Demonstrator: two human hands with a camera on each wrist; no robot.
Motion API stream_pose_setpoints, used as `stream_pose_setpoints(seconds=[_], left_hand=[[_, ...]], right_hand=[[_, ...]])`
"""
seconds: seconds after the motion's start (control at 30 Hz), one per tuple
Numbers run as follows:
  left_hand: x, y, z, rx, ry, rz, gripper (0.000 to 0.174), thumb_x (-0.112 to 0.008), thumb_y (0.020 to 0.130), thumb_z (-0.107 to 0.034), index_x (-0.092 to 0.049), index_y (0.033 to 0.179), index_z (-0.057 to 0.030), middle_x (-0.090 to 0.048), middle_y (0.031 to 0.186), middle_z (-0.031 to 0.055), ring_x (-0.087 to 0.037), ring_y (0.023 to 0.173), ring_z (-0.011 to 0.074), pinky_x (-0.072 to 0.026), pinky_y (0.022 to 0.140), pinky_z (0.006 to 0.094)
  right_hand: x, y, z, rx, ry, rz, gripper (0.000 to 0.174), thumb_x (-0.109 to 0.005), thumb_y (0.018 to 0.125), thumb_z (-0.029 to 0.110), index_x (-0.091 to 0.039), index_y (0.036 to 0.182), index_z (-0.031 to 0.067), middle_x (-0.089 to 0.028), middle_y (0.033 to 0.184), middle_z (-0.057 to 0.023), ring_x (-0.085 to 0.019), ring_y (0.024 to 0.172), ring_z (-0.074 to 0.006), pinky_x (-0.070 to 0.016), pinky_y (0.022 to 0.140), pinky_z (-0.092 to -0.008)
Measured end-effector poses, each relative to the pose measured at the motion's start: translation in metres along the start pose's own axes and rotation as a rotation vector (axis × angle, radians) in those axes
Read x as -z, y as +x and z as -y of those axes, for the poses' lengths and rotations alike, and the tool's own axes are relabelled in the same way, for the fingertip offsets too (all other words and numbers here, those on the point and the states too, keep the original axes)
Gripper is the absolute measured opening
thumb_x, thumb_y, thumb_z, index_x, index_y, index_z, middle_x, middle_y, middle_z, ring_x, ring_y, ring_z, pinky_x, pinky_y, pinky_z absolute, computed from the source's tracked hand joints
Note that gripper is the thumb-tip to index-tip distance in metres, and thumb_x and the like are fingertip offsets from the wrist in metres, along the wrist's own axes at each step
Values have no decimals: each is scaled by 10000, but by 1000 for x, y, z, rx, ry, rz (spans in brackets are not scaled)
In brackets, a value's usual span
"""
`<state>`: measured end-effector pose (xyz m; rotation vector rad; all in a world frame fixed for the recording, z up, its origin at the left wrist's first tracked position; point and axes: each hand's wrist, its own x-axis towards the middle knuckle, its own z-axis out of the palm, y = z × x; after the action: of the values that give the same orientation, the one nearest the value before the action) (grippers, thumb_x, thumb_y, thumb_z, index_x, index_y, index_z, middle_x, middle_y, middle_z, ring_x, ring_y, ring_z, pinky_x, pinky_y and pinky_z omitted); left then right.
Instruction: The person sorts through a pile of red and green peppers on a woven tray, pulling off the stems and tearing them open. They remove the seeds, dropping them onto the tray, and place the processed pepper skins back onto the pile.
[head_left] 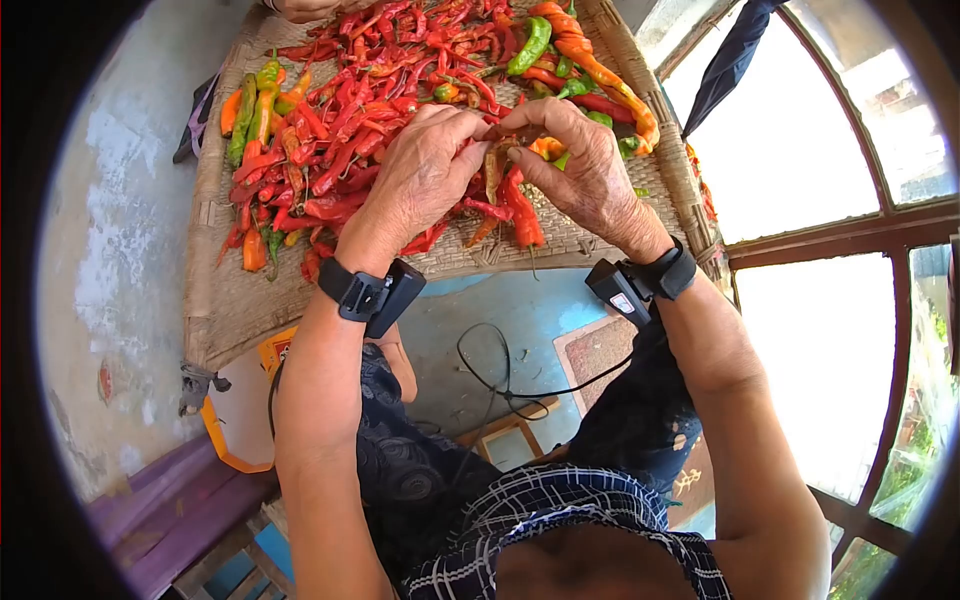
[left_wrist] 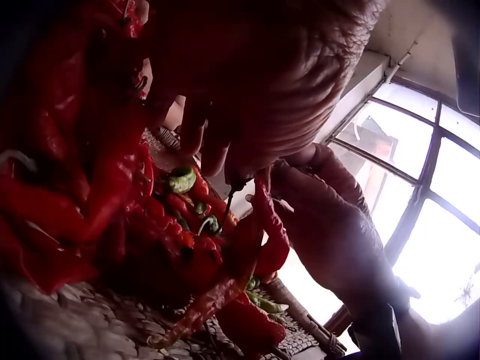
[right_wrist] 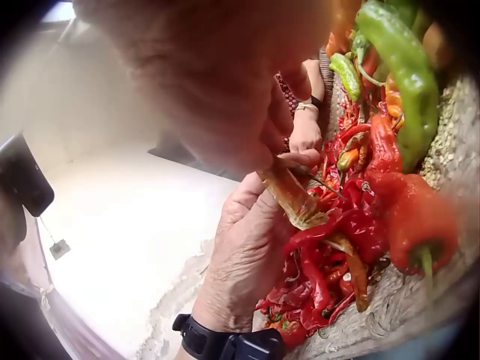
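Both hands meet above a heap of red peppers [head_left: 340, 160] on a woven tray [head_left: 225, 300]. The left hand [head_left: 425, 170] and the right hand [head_left: 585, 170] pinch a dried, brownish-orange pepper [head_left: 492, 175] between them. In the right wrist view that wrinkled pepper [right_wrist: 292, 199] hangs from the fingertips, with the left hand [right_wrist: 247, 247] behind it. The left wrist view shows the right hand [left_wrist: 330, 225] with bent fingers beside red peppers; the exact fingertip contact is dark there.
Green peppers [head_left: 530, 46] and a twisted orange pepper [head_left: 600, 70] lie at the tray's right. Another person's hand [head_left: 305, 8] is at the top edge. Windows [head_left: 810, 360] stand on the right; a black cable [head_left: 505, 390] hangs below the tray.
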<state>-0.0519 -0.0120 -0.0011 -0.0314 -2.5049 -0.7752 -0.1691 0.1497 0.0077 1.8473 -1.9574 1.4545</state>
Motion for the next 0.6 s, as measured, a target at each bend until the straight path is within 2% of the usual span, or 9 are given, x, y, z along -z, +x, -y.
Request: stream_pose_setpoints(seconds=[0.1, 0.13, 0.17, 0.3, 0.37, 0.43, 0.5, 0.57, 0.6], left_hand=[[7, 1, -3, 58, 109, -7, 127, -608, 890, -120, -590, 942, -5, -620, 924, 122, -576, 926, 316, -455, 843, 412], [12, 3, -3, 88, 198, -65, 135, -606, 896, -139, -593, 934, -10, -621, 913, 124, -576, 917, 317, -455, 831, 412], [17, 4, -3, 118, 287, -123, 145, -604, 902, -158, -595, 926, -14, -623, 903, 126, -576, 908, 317, -455, 819, 412], [53, 6, 20, 414, 450, -317, 281, -599, 928, -308, -608, 954, -29, -637, 919, 141, -584, 936, 315, -448, 835, 421], [56, 4, 28, 311, 622, -435, 293, -605, 926, -332, -601, 980, -44, -639, 894, 129, -590, 902, 313, -462, 802, 433], [53, 3, 26, 201, 796, -549, 308, -611, 923, -355, -593, 1007, -60, -641, 870, 118, -596, 869, 312, -477, 769, 446], [35, 6, 16, 33, 414, -437, 415, -618, 909, -433, -568, 1101, -68, -646, 887, 125, -615, 890, 316, -488, 760, 439], [15, 4, -10, 193, -12, -174, 446, -620, 905, -447, -556, 1133, -68, -657, 913, 128, -629, 909, 310, -496, 755, 434], [6, 2, -15, 180, -2, -125, 454, -621, 903, -447, -549, 1141, -68, -663, 923, 136, -640, 887, 308, -501, 733, 433]], right_hand=[[1, -1, 1, -153, 101, -102, 305, -683, 769, 18, -632, 1065, 68, -613, 833, -92, -630, 841, -266, -512, 769, -376], [6, -1, 3, -212, 36, -65, 388, -657, 821, 28, -601, 1204, 48, -562, 822, -53, -599, 822, -158, -502, 791, -307], [7, -2, 1, -213, 35, -67, 388, -657, 821, 28, -601, 1204, 48, -562, 822, -53, -599, 822, -158, -502, 791, -307], [9, -2, -14, -120, -240, -89, 234, -651, 842, 69, -662, 1074, 44, -625, 862, -78, -620, 814, -184, -493, 770, -306], [6, 0, -14, -98, -183, -187, 187, -671, 803, 64, -683, 990, 57, -641, 857, -125, -628, 850, -303, -511, 770, -379], [5, 3, -9, -73, -169, -203, 187, -684, 808, 70, -682, 995, 61, -640, 854, -125, -623, 841, -304, -507, 761, -382], [2, 6, -6, -30, -221, -244, 190, -700, 804, 78, -684, 993, 66, -635, 840, -123, -619, 831, -304, -503, 751, -381], [-1, 9, -6, -15, -225, -249, 195, -709, 802, 85, -687, 996, 73, -629, 826, -117, -614, 815, -306, -500, 737, -383], [-2, 10, -6, -16, -209, -258, 214, -709, 806, 88, -682, 1017, 70, -637, 840, -116, -621, 818, -305, -503, 737, -384]])
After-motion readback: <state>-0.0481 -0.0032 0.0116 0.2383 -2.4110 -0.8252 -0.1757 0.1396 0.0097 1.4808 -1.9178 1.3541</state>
